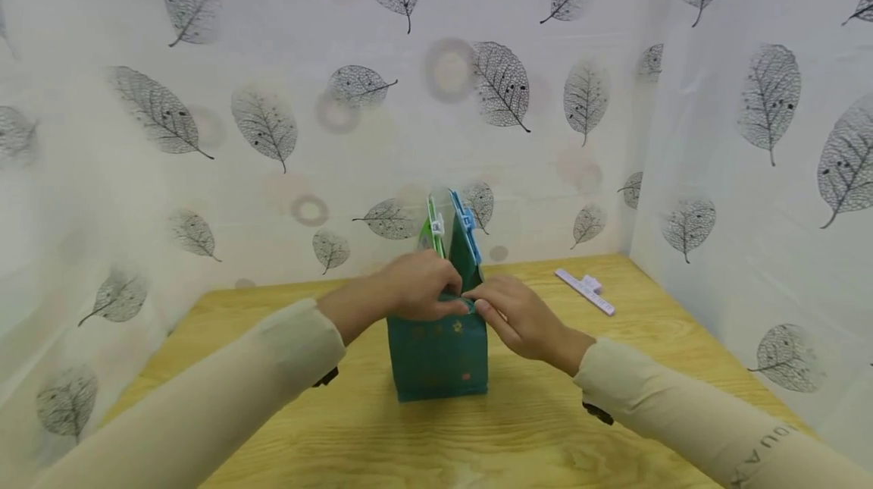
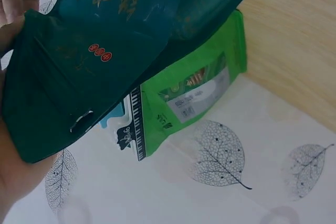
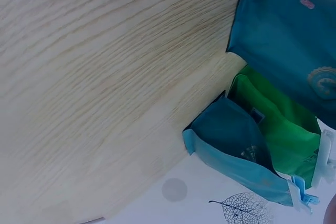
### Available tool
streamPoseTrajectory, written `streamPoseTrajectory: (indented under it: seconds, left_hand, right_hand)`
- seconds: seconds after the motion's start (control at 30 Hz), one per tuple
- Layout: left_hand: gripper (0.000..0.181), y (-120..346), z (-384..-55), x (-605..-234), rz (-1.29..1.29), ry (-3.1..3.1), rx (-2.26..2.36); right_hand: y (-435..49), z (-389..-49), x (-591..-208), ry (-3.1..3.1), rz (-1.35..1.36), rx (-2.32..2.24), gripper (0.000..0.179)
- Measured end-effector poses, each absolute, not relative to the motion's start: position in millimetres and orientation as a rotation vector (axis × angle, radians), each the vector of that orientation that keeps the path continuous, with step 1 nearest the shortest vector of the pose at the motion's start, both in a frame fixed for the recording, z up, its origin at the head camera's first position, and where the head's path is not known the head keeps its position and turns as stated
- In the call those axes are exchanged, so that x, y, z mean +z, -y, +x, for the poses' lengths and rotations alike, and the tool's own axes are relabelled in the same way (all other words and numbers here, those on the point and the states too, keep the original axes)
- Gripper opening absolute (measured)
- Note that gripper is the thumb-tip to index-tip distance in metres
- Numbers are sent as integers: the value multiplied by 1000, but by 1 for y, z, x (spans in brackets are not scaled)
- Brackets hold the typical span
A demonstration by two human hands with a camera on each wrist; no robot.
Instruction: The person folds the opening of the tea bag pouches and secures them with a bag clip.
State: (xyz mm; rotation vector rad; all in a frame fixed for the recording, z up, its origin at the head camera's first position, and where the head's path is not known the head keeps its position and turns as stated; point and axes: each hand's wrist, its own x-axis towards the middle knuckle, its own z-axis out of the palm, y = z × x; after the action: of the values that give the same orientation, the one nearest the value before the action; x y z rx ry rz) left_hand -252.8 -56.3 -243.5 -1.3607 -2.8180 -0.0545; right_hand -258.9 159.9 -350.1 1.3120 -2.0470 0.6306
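Note:
A dark teal tea pouch (image 1: 438, 356) with gold characters stands upright on the table. My left hand (image 1: 424, 288) grips its top edge from the left, fingers bent over it. From the right, my right hand (image 1: 521, 320) pinches the same edge, the two hands' fingertips almost meeting. A small slit shows near the pouch's top corner in the left wrist view. Close behind are a green pouch (image 2: 184, 87) topped by a white sealing clip (image 2: 135, 124) and another teal pouch (image 3: 231, 140) with a blue sealing clip (image 1: 465, 225). My fingers hide part of the pouch's rim.
A lilac sealing clip (image 1: 585, 292) lies on the wooden table (image 1: 546, 428), to the right of the pouches and further back. White sheeting (image 1: 423, 148) printed with grey leaves rises behind the table and along both sides.

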Motion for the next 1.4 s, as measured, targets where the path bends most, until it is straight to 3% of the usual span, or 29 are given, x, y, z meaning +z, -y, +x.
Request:
streamPoseTrajectory:
  seconds: [0.2, 0.37, 0.63, 0.93, 1.13, 1.4]
  left_hand:
    - [22, 58, -247, -247, -1315, 2739, 31]
    - [17, 56, -244, -251, -1296, 2671, 28]
    - [23, 52, -243, -255, -1280, 2668, 71]
    - [13, 54, -237, -263, -1355, 2530, 250]
    - [25, 61, -235, -262, -1295, 2605, 95]
    - [29, 69, -241, -254, -1254, 2653, 6]
  right_hand:
    - [-154, -262, -352, 2077, 1329, 675, 15]
    - [-147, -262, -357, 2008, 1277, 619, 23]
    - [-139, -260, -362, 1931, 1167, 635, 12]
    - [-145, -257, -365, 1944, 1200, 581, 21]
    - [-145, -258, -369, 1904, 1207, 550, 25]
    - [-142, -259, -365, 1888, 1172, 554, 27]
